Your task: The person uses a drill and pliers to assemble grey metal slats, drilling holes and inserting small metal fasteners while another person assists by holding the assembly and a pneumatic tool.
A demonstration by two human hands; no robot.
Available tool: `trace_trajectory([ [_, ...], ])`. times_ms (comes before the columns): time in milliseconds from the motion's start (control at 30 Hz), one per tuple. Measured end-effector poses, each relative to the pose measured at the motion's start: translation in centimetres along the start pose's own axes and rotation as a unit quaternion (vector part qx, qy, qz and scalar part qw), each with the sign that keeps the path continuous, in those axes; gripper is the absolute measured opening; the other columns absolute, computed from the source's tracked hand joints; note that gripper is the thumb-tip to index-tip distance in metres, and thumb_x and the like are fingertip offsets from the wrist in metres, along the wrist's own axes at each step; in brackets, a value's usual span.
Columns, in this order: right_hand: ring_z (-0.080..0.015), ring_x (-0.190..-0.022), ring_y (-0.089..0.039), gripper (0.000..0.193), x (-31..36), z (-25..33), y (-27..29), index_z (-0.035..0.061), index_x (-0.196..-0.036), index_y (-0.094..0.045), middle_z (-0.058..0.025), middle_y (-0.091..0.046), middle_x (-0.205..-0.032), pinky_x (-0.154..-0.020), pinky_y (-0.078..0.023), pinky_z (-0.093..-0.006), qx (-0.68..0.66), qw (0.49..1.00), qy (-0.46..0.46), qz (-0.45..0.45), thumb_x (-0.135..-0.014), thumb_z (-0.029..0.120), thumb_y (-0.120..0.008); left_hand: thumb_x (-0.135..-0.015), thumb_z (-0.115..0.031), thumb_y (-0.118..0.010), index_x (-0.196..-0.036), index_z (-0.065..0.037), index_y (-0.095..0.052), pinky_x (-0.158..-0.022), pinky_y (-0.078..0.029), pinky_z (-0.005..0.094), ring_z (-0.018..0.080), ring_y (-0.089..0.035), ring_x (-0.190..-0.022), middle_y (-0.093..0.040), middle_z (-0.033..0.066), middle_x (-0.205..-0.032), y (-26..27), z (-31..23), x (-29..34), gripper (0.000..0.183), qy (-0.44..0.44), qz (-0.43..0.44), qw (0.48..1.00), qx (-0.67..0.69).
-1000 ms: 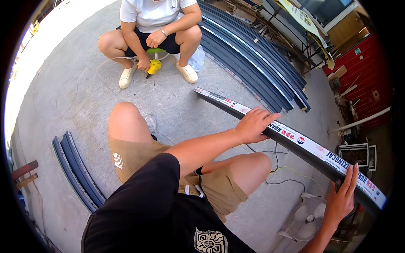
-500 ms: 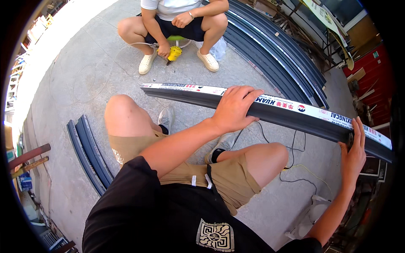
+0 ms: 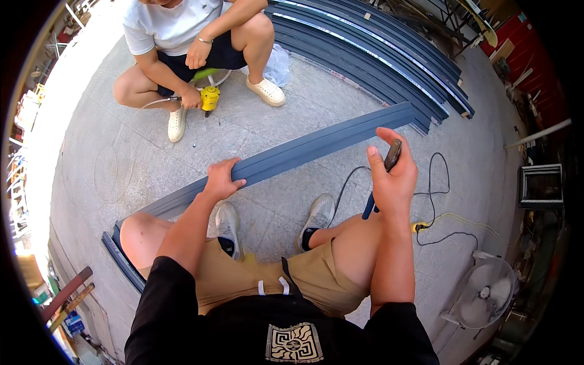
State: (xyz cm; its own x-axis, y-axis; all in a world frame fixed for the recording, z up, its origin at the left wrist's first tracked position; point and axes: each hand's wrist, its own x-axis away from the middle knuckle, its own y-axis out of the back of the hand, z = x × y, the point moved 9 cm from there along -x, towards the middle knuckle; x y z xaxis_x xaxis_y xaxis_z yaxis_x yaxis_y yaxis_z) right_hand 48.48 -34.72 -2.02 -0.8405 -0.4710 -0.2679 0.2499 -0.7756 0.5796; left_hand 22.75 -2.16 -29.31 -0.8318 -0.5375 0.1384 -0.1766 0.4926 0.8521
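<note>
A long dark grey channel-shaped profile slants in front of me, from beside my left knee up to the far right. My left hand is closed on its near edge, with the fingers over the upper face. Clear of the profile, my right hand is raised above my right knee. It grips a hand tool that looks like pliers, with a worn brownish head and a blue handle showing below the palm. The palm hides the middle of the tool.
Opposite me a seated person holds a yellow power tool. Long grey profiles lie stacked at the far right. Shorter ones lie by my left knee. A black cable and a fan are on the right.
The profile has swung down and left, its plain grey face now upward instead of the white printed strip. My right hand has left it and come inward; the tool is now in plain view.
</note>
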Motion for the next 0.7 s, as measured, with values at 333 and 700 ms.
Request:
trace_trajectory([
  [333, -0.0047, -0.067, -0.054, 0.038, -4.0, -5.7, 1.9, 0.0022, -0.123, -0.068, -0.0040, -0.071, -0.106, -0.056, -0.045, -0.0223, -0.134, 0.974, -0.172, -0.070, -0.100, 0.029, -0.078, -0.079, -0.034, -0.090, -0.139, -0.011, -0.068, -0.109, -0.046, 0.0520, 0.0362, -0.067, -0.127, -0.074, 0.0165, -0.130, -6.6, 8.4, -2.3, 0.068, 0.066, 0.112, 0.991, 0.012],
  [700, -0.0027, -0.067, -0.050, 0.032, -4.2, -6.3, 0.8, 0.0034, -0.128, -0.067, -0.0082, -0.074, -0.112, -0.056, -0.039, -0.0207, -0.067, 0.978, -0.187, -0.062, -0.106, 0.025, -0.072, -0.089, -0.036, -0.084, -0.152, -0.014, -0.058, -0.120, -0.037, 0.0519, 0.0349, -0.059, -0.137, -0.066, 0.0138, -0.142, -13.7, 9.6, -6.2, 0.071, 0.083, 0.157, 0.982, -0.064],
])
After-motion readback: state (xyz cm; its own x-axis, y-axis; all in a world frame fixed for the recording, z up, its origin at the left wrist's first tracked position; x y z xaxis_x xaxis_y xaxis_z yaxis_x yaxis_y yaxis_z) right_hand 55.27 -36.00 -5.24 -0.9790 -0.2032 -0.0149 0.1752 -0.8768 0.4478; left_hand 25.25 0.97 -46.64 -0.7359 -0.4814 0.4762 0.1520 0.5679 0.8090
